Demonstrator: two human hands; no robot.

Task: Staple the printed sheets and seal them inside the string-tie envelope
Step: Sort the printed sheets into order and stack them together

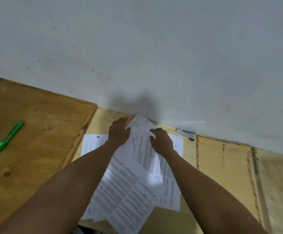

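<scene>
Several printed sheets [128, 188] lie fanned out and askew on the pale wooden table [189, 154], their far corner touching the wall. My left hand [118, 132] rests flat on the left edge of the top sheets, fingers spread. On the right side of the same sheets my right hand [161, 141] presses down, fingers bent. A silver and teal stapler [185, 133] lies by the wall, just right of the sheets. The brown string-tie envelope [225, 159], with a red and dark striped border, lies flat to the right, its string button at the top.
A green highlighter or cutter [6, 138] lies on a darker plywood board [35, 132] at the left, which stands a step above the table. A grey wall [154, 48] runs along the table's far edge. Another brown sheet or envelope [279, 183] sits at the far right.
</scene>
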